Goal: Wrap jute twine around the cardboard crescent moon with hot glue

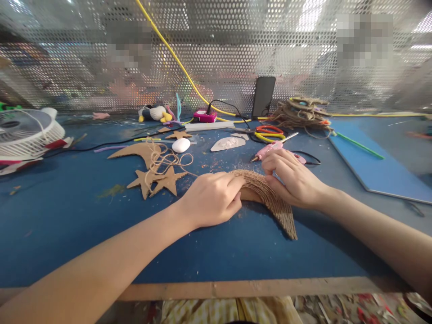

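A cardboard crescent (270,196), its face covered in rows of brown twine, lies on the blue table before me. My left hand (216,198) grips its left part, fingers on top and thumb at the inner edge, where bare cardboard shows. Curled at the crescent's outer edge is my right hand (292,177); whatever its fingers pinch is hidden. Just behind that hand rests a pink glue gun (270,148), nozzle pointing left. Loose twine (165,157) runs from a tangle on the left toward my left hand.
Cardboard stars (169,181) and a plain crescent (135,150) lie left. Behind are a white egg shape (181,145), scissors (270,133), a propped phone (263,96) and stacked twine pieces (300,114). A blue board (388,162) lies right, a white fan (30,132) far left.
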Action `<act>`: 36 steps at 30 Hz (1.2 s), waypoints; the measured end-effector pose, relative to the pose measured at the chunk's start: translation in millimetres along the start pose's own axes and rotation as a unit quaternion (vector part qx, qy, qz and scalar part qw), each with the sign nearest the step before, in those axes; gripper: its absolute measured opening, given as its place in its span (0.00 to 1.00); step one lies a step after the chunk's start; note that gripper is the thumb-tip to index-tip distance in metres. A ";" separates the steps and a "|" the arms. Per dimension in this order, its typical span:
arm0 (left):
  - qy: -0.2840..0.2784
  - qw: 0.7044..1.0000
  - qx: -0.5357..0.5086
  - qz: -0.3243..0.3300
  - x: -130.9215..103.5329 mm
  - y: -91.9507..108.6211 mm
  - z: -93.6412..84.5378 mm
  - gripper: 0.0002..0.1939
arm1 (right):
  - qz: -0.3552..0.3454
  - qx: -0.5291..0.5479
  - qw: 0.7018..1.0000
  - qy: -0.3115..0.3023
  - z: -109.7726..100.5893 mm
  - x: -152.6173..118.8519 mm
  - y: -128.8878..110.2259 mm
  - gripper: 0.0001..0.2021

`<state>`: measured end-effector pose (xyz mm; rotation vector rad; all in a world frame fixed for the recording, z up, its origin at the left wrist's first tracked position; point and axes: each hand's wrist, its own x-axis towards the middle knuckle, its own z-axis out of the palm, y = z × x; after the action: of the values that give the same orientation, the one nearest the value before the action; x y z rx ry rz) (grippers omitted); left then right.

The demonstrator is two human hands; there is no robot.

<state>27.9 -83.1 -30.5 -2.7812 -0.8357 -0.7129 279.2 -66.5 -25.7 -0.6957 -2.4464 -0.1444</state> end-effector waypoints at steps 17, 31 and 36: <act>-0.039 0.994 0.103 -0.024 2.3 3.9 -6.0 0.10 | -0.022 -0.044 0.998 0.035 4.2 -1.8 5.5 0.04; -0.032 0.996 0.083 0.011 2.6 4.4 -6.8 0.09 | 0.086 -0.032 0.995 0.050 -7.2 -2.2 8.3 0.04; -0.028 0.996 0.080 0.007 2.3 3.5 -5.8 0.10 | 0.093 -0.019 0.995 0.043 -8.1 -6.8 20.0 0.07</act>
<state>29.2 -86.4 -24.4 -2.6719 -0.8441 -0.5434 298.3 -54.4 -23.9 -0.9109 -2.2888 -0.1460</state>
